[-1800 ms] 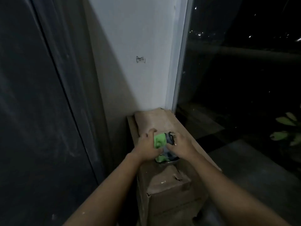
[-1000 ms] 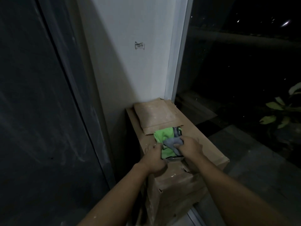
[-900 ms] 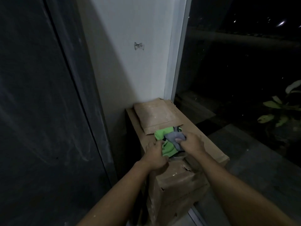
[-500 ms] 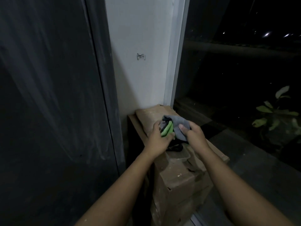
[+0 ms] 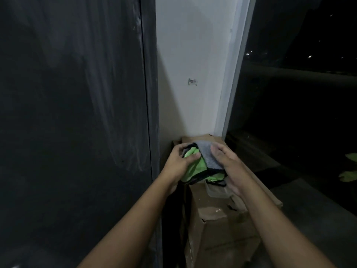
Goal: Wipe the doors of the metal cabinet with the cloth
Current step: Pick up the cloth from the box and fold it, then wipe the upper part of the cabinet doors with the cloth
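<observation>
Left hand (image 5: pixel 178 164) grips green side of cloth (image 5: pixel 200 165), fingers curled round it; right hand (image 5: pixel 230 168) pinches grey side. Cloth no longer lies on cardboard box (image 5: pixel 222 221), now held just above it, partly unfolded. Cabinet door (image 5: pixel 73 113), left of box, streaked, untouched: wiping likely next.

Dim light. Left hand (image 5: pixel 178 164) and right hand (image 5: pixel 230 169) both grip cloth (image 5: pixel 195 168), green one side, grey other, black edging, bunched between them above cardboard box (image 5: pixel 222 221). Left thumb lies on green face, right thumb on grey. Dark metal cabinet door (image 5: pixel 73 113), streaked with pale smears, fills left. White wall (image 5: pixel 193 45) behind box, small mark (image 5: pixel 192 82) on it. Dark window (image 5: pixel 299 93) right, leaves (image 5: pixel 350 176) at far right edge.
</observation>
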Demonstrator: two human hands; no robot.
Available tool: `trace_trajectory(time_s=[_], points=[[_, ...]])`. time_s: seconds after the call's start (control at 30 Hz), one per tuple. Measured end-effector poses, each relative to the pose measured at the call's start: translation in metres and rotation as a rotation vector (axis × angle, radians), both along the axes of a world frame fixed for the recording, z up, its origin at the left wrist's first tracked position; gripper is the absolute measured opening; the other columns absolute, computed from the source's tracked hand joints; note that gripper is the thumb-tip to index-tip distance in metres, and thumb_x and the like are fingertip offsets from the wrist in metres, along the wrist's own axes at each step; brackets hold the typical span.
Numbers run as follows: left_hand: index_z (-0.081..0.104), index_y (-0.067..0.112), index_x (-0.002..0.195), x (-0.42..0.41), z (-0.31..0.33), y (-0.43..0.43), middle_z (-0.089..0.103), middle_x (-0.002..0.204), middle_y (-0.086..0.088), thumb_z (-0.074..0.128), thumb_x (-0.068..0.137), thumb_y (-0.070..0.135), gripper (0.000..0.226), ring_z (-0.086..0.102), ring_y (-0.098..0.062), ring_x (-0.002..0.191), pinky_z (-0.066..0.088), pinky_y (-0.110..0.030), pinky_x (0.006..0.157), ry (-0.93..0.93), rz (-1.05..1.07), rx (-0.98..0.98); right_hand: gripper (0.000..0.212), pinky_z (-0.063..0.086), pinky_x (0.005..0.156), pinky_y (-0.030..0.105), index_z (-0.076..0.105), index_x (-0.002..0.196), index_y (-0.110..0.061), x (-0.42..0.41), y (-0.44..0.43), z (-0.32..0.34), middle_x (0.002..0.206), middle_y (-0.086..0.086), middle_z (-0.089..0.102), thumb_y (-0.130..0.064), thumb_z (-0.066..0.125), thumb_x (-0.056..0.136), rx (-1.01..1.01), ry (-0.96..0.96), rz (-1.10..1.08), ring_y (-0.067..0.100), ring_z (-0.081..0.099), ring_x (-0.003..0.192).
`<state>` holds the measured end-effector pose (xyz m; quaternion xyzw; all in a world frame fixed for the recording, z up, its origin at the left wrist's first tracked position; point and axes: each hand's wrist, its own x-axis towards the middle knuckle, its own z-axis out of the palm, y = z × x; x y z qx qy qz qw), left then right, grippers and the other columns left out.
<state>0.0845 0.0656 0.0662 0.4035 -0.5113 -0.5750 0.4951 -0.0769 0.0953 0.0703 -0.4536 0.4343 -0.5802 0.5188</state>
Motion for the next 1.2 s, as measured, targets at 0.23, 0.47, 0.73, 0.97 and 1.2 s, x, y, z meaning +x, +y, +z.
trace_trajectory(time_s=[0.23,0.47,0.73,0.97,1.2], points=[[0.056,0.006,0.128,0.023,0.029,0.053,0.068,0.117,-0.01,0.07,0.087,0.002,0.043,0.066,-0.016,0.097,0.055,-0.03,0.086,-0.065,0.056,-0.127,0.034,0.056,0.087,0.037,0.067,0.118,-0.024,0.005,0.032,0.011,0.111,0.004,0.073,-0.014,0.071,0.086,-0.097,0.241,0.073,0.02,0.069,0.1],[0.054,0.004,0.134,0.068,0.059,0.092,0.07,0.112,0.001,0.067,0.089,0.001,0.047,0.068,-0.006,0.098,0.054,-0.019,0.087,-0.224,0.135,-0.216,0.033,0.05,0.092,0.047,0.068,0.118,-0.011,0.016,0.05,0.033,0.111,0.014,0.072,-0.029,0.055,0.094,0.238,-0.142,0.145,0.033,0.066,0.102],[0.065,0.009,0.124,0.111,0.101,0.129,0.071,0.099,0.0,0.056,0.094,-0.005,0.034,0.066,-0.007,0.086,0.053,-0.019,0.077,-0.425,0.031,-0.323,0.04,0.047,0.085,0.034,0.07,0.112,-0.02,0.054,0.072,0.034,0.1,0.002,0.073,-0.031,0.064,0.074,0.07,0.283,0.197,0.021,0.067,0.097],[0.062,0.005,0.122,0.15,0.129,0.146,0.068,0.107,-0.015,0.057,0.089,-0.013,0.038,0.065,-0.025,0.097,0.055,-0.034,0.082,-0.493,-0.218,-0.368,0.062,0.053,0.075,0.015,0.056,0.132,-0.019,0.101,0.087,0.059,0.118,-0.003,0.071,-0.018,0.076,0.073,-0.222,0.243,0.697,0.006,0.068,0.102],[0.069,0.013,0.102,0.167,0.156,0.161,0.074,0.089,0.0,0.078,0.077,-0.002,0.031,0.071,-0.013,0.084,0.054,-0.032,0.077,-0.604,-0.066,-0.511,0.054,0.054,0.087,0.041,0.067,0.122,-0.012,0.162,0.103,0.052,0.116,0.021,0.067,-0.018,0.076,0.069,-0.153,-0.208,0.757,0.033,0.065,0.102]])
